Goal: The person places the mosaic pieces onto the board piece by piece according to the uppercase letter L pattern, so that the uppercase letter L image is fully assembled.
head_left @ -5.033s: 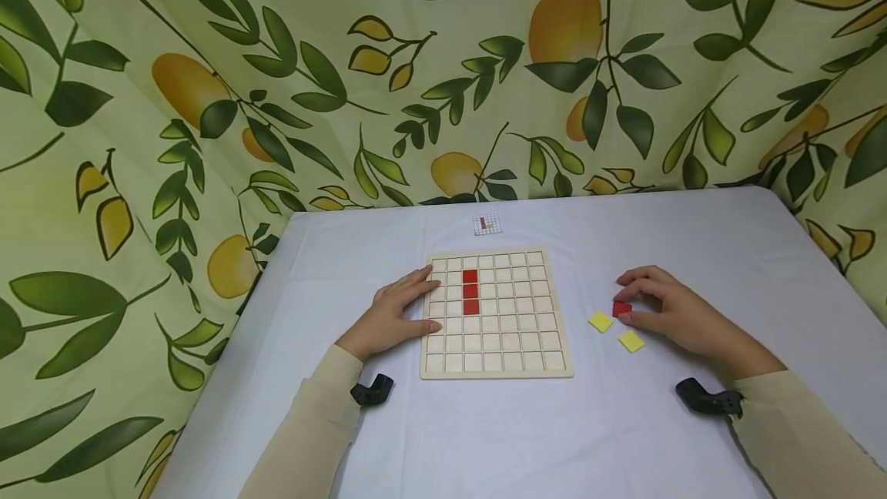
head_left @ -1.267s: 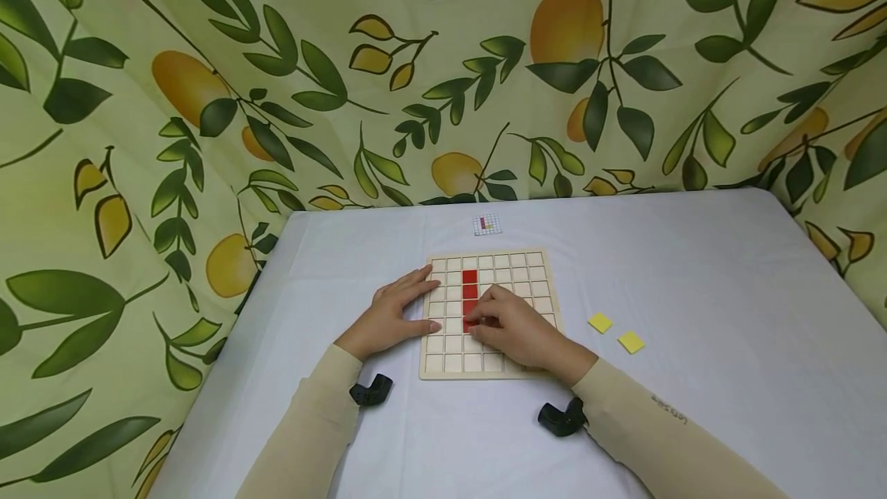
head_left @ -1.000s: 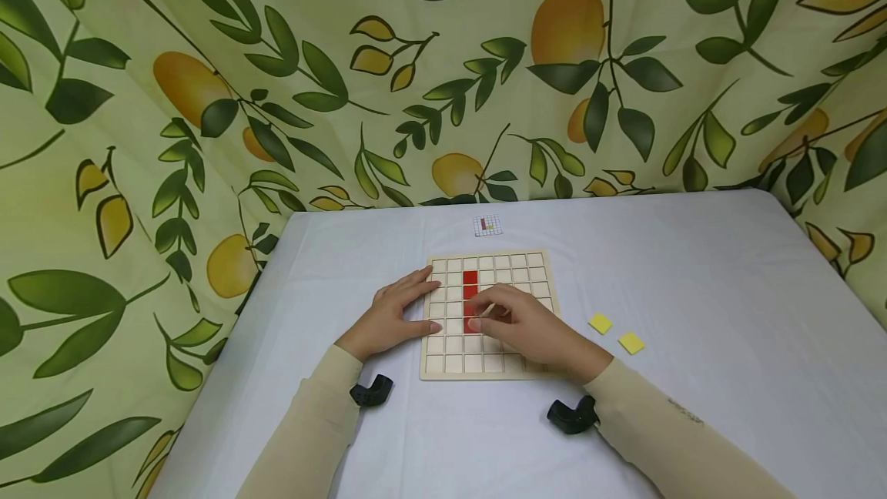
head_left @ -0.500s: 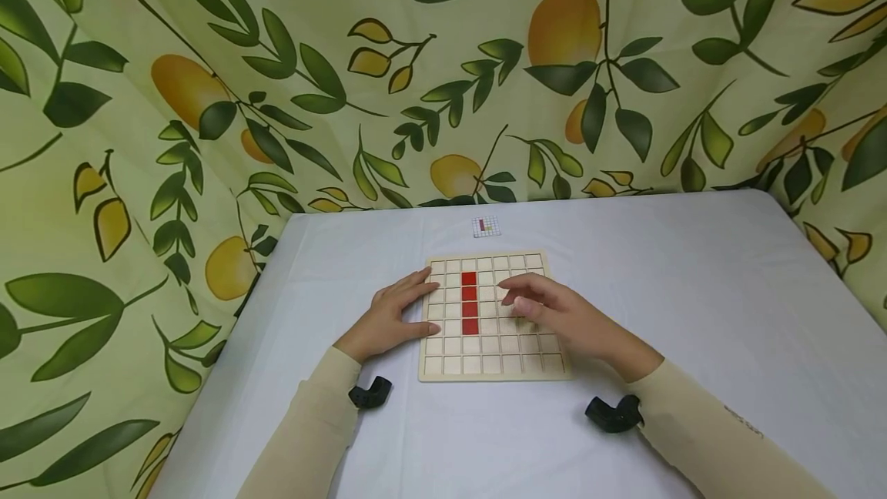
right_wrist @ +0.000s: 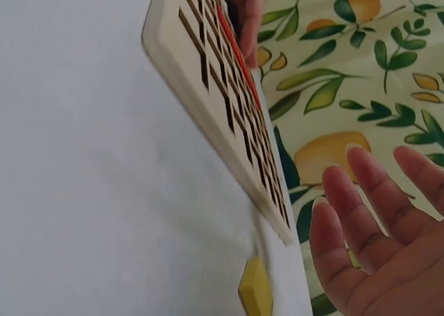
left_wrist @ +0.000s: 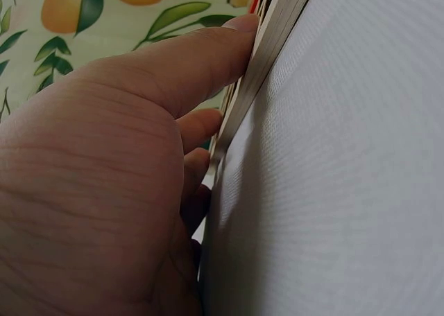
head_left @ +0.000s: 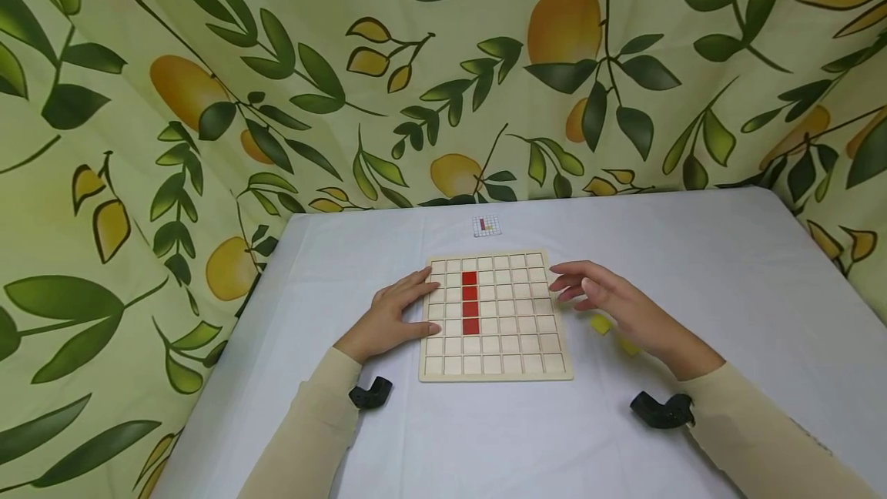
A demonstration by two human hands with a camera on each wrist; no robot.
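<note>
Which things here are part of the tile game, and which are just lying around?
Part of the game:
wooden grid board
four red tiles in one column on the board
two yellow tiles, partly hidden under the right hand
left hand, resting on the board's edge
small pattern card

Just around:
white table
leaf-and-fruit curtain

Grid board (head_left: 495, 316) sits mid-table (head_left: 728, 268), four tiles (head_left: 470, 302) in one column. Small card (head_left: 487, 226) behind it, near back edge. Two loose tiles (head_left: 600, 324) right of board.
</note>
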